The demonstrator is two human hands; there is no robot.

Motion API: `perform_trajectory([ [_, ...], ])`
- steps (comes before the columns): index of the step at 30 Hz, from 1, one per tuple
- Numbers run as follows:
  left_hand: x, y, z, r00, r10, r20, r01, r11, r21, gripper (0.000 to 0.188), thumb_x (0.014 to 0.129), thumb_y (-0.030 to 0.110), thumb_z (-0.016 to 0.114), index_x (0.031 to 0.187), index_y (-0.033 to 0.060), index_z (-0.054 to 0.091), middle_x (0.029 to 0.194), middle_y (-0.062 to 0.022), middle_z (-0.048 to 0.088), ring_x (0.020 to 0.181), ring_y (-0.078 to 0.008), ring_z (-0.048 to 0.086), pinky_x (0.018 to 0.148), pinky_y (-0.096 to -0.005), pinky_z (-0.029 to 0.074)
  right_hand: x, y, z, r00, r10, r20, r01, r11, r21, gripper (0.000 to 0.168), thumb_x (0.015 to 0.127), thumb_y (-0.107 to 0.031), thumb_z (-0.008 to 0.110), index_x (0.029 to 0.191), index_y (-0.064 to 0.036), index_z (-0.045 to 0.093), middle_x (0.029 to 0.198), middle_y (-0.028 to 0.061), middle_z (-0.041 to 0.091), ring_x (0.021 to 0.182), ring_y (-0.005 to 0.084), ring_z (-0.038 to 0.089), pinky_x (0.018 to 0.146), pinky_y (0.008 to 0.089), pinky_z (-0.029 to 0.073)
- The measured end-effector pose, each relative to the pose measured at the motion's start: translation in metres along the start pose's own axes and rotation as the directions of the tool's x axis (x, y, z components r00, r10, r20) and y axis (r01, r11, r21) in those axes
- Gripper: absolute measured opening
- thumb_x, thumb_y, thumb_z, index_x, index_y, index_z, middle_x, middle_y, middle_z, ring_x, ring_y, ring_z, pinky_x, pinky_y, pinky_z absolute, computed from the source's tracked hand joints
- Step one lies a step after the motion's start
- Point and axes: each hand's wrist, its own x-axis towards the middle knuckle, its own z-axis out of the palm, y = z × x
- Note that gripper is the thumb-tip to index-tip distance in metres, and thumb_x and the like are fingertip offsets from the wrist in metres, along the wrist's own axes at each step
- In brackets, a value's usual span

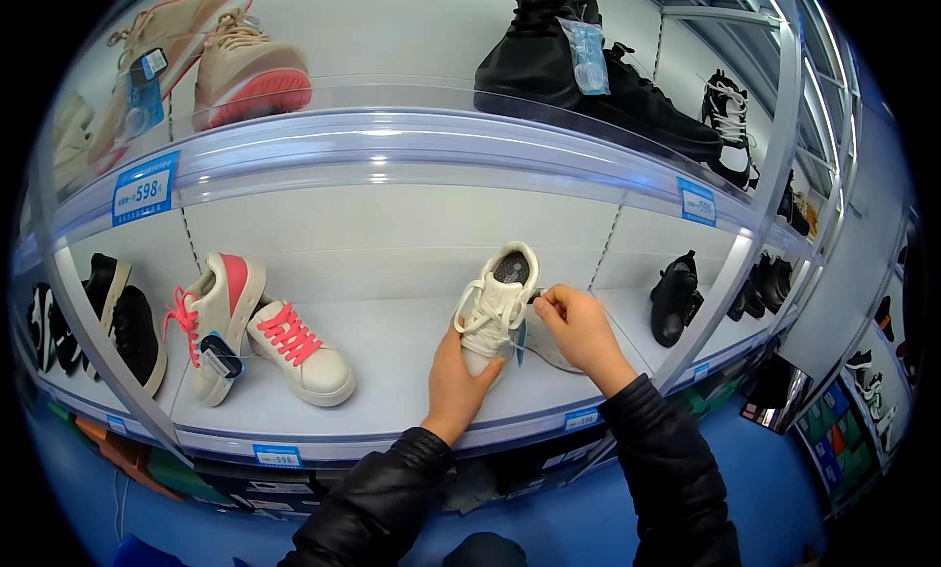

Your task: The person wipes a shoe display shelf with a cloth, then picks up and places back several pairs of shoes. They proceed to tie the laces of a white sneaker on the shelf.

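A white lace-up sneaker (491,310) stands toe-down and tilted over the lower shelf. My left hand (457,383) grips it around the toe, thumb on the right side. Beside its heel, my right hand (577,324) pinches something small and dark, perhaps a tag or cord; the fingers partly hide it. Behind the right hand lies the second shoe of the pair (548,346), mostly hidden. A blue tag (522,344) hangs between the two shoes. To the left are a white sneaker with pink laces (316,361) and its mate (220,317), propped up with a dark tag.
An upper shelf edge (397,144) with a clear lip crosses above the hands, holding beige-pink sneakers (250,74) and large black shoes (537,60). Metal posts (706,310) flank the bay. Black shoes (675,295) stand at right, black sneakers (136,332) at left. Shoe boxes (279,486) sit below.
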Motion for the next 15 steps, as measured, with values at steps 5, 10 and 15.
perform_trajectory([
  [5, -0.001, -0.003, 0.002, 1.0, 0.003, -0.008, -0.003, 1.0, -0.009, 0.081, 0.078, 0.02, 0.085, 0.144, -0.0031, 0.044, 0.132, -0.023, 0.062, 0.122, -0.036, 0.062, 0.102, -0.0396, 0.049, 0.0, 0.002, 0.017, 1.0, 0.029, -0.008, -0.029, 0.999, 0.02, 0.028, 0.096, -0.03, 0.067, 0.092, -0.002, 0.07, 0.078, 0.0138, 0.072, 0.07, 0.0305, 0.068, 0.066, 0.0391, 0.052],
  [10, 0.0, -0.002, -0.001, 1.0, 0.001, 0.008, -0.001, 1.0, 0.005, 0.081, 0.078, 0.019, 0.085, 0.145, -0.0032, 0.044, 0.132, -0.0233, 0.062, 0.122, -0.0356, 0.062, 0.101, -0.039, 0.049, 0.006, 0.011, 0.034, 0.999, 0.029, -0.027, -0.024, 0.983, 0.182, 0.025, 0.095, -0.022, 0.063, 0.084, 0.0, 0.066, 0.072, 0.0085, 0.066, 0.064, 0.0185, 0.061, 0.06, 0.0336, 0.047],
  [15, 0.0, -0.001, 0.001, 1.0, 0.022, 0.001, -0.022, 1.0, -0.004, 0.081, 0.079, 0.019, 0.085, 0.145, -0.003, 0.044, 0.133, -0.0234, 0.062, 0.121, -0.0356, 0.062, 0.101, -0.0388, 0.05, 0.006, 0.026, 0.036, 0.994, 0.096, -0.061, -0.031, 0.746, 0.665, 0.016, 0.093, -0.013, 0.063, 0.081, -0.003, 0.064, 0.069, -0.004, 0.055, 0.063, 0.0051, 0.046, 0.058, 0.0239, 0.037],
])
